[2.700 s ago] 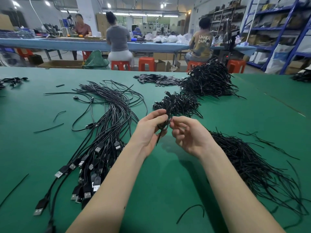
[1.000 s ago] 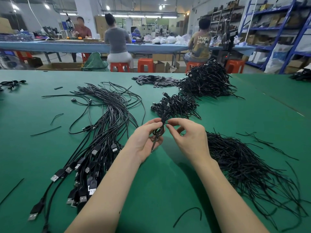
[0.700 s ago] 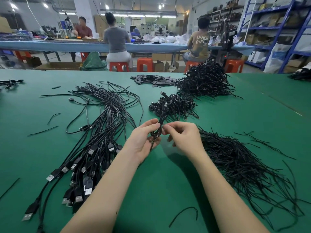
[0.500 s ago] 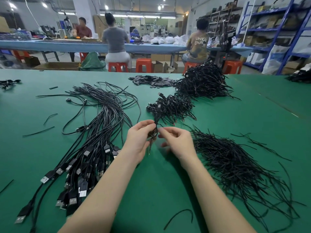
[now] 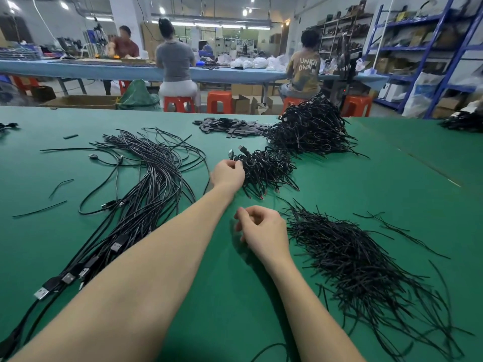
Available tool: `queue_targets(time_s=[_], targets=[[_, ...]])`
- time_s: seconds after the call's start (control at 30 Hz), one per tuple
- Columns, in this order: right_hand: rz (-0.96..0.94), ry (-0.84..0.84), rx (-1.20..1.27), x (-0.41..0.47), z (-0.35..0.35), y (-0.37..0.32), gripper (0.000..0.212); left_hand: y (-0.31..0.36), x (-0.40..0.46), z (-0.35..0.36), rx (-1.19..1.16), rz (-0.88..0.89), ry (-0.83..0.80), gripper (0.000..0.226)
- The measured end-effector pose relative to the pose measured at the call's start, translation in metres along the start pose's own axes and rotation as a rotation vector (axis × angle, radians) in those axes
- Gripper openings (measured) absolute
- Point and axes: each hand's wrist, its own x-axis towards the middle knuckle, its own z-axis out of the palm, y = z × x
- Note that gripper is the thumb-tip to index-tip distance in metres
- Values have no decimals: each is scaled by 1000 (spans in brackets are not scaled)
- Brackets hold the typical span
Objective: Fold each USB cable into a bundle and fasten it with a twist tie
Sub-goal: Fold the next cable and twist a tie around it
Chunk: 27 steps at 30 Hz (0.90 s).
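Note:
My left hand reaches forward to the left edge of a small heap of tied cable bundles. Its fingers curl round a black folded cable bundle there. My right hand hovers nearer to me over the green table, fingers loosely curled, nothing in them. Loose black USB cables fan out on the left, their plugs towards me. A heap of black twist ties lies just right of my right hand.
A larger heap of tied bundles stands behind the small one, with flat dark pieces to its left. Stray ties lie on the left of the table. Several people sit at a blue bench beyond the far edge.
Both hands were together at the bundle, working the tie. My left hand has since carried the bundle forward to the small heap, and my right hand has let go and stayed back.

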Motion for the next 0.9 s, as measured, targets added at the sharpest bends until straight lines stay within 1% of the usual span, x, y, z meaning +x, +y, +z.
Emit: queue_targets(time_s=[0.07, 0.13, 0.2, 0.27, 0.33, 0.4, 0.5, 0.57, 0.63, 0.67, 0.77, 0.83, 0.9], targets=[[-4, -15, -20, 0, -1, -1, 31, 1, 2, 1, 47, 13, -35, 29], [-5, -29, -38, -2, -1, -3, 31, 0, 6, 0, 32, 11, -62, 25], [-3, -36, -44, -2, -1, -4, 31, -2, 9, 2, -66, -3, -88, 26], [-1, -40, -44, -3, -2, -5, 30, -6, 8, 2, -178, -37, -150, 33], [-1, -44, -44, -4, -3, -5, 30, -12, 5, -1, -235, -54, -188, 39], [-4, -43, -54, -5, -4, -6, 30, -18, 3, -3, -248, -39, -170, 40], [-1, -43, -58, -4, -5, -7, 29, -21, -5, -9, -183, -3, -125, 36], [0, -38, -59, -4, -5, -7, 28, -25, -18, -15, -182, 21, -120, 27], [-1, -31, -57, -5, -7, -8, 29, -28, -40, -25, -241, 34, -107, 12], [-2, -28, -55, -5, -7, -9, 29, -29, -54, -30, -275, 38, -111, 9], [-5, -35, -58, -6, -8, -9, 30, -42, -101, -47, -292, 76, -127, 15], [-3, -57, -74, -6, -9, -10, 27, -53, -124, -57, -244, 127, -91, 14], [12, -82, -24, -6, -11, -10, 26, -58, -135, -61, -190, 174, -46, 14]])
